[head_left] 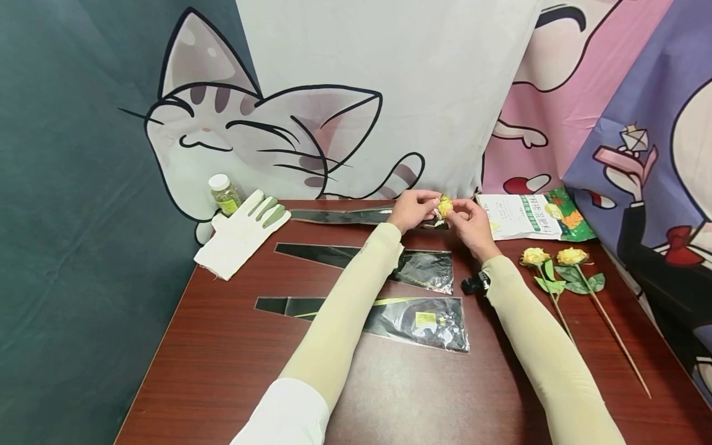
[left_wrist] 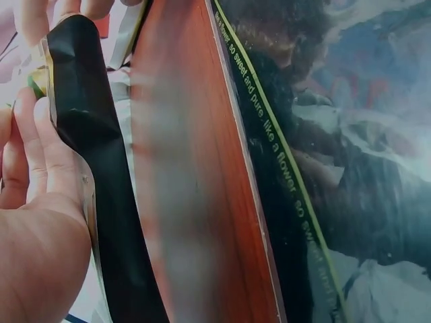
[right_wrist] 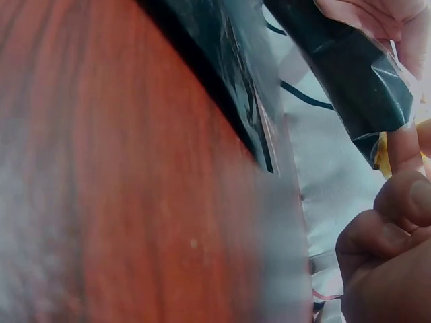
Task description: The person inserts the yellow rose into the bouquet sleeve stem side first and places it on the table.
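Yellow rose (head_left: 445,207): held at the table's (head_left: 222,371) far edge, right of its middle, pinched by the fingers of the left hand (head_left: 413,210) and the right hand (head_left: 471,227); black sleeve (left_wrist: 116,202) set alongside. Two flat sleeves (head_left: 425,267) laid nearer the front edge. Two stemmed roses (head_left: 572,257) placed by the right edge. White glove (head_left: 236,241) laid at the far left corner.

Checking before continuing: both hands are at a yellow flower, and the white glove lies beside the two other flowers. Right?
Wrong place for the white glove: the head view shows it beside the jar, not the two other flowers. The left hand and right hand are indeed at a yellow flower.
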Demonstrator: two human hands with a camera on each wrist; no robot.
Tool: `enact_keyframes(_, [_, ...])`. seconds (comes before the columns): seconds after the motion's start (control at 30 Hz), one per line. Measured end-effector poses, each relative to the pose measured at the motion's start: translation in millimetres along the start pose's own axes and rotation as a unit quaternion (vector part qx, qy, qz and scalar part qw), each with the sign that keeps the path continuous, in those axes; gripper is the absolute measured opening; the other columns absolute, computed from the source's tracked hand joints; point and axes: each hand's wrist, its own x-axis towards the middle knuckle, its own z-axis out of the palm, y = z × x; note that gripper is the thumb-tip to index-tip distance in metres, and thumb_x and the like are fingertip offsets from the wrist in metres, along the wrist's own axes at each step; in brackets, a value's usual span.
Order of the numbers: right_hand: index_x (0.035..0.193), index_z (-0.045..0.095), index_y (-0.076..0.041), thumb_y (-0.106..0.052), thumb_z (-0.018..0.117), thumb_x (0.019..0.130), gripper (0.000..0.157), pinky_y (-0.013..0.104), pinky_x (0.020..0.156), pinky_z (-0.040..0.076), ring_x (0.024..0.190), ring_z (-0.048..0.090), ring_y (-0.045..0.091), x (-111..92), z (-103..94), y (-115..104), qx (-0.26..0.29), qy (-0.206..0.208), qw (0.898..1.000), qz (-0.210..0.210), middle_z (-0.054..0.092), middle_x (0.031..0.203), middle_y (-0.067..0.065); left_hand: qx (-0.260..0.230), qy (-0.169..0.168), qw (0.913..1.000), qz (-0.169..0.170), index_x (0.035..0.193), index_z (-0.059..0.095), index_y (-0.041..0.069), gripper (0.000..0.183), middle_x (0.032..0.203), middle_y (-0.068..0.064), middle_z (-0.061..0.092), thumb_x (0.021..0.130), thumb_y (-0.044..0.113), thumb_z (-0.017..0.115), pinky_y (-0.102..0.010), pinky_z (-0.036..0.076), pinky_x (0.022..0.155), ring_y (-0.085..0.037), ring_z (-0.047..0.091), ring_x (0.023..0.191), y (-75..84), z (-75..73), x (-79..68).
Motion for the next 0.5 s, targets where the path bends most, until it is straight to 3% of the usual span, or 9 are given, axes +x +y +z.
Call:
enact_keyframes(0.17, [0.128,0.063,0.013,-0.006,0.068,0.101,0.033,0.018,0.047,0.039,0.057,0.054,0.002,-4.3,-1.0,-14.0,-0.055,-0.020,0.998,-0.008,0.068,0.069,-0.008,0.001,-0.005,0.9999,0.012,0.125,0.078,0.004,0.025,0.107,-0.014,0.079,0.103,0.013,0.071,-0.028,0.067,0.077,-0.012,0.074,0.076,0.8,3.3,-1.6])
enact_keyframes(0.37, [0.124,0.075,0.000,-0.022,0.074,0.100,0.033,0.022,0.046,0.036,0.055,0.047,0.003,3.4,-7.1,0.3,-0.181,-0.016,0.983,-0.035,0.058,0.066,-0.013,0.012,-0.020,0.9996,0.013,0.126,0.077,0.004,0.025,0.109,-0.014,0.079,0.104,0.013,0.070,-0.026,0.067,0.078,-0.017,0.077,0.082,-0.4,7.1,-1.0])
enact_keyframes(0.5, [0.125,0.077,-0.004,-0.022,0.074,0.099,0.031,0.023,0.048,0.037,0.054,0.046,0.004,9.1,-9.7,6.8,-0.249,-0.020,0.967,-0.046,0.054,0.063,-0.012,0.017,-0.028,0.9994,0.008,0.124,0.078,0.004,0.023,0.108,-0.014,0.079,0.104,0.013,0.070,-0.027,0.067,0.078,-0.012,0.074,0.076,-3.8,10.7,1.2])
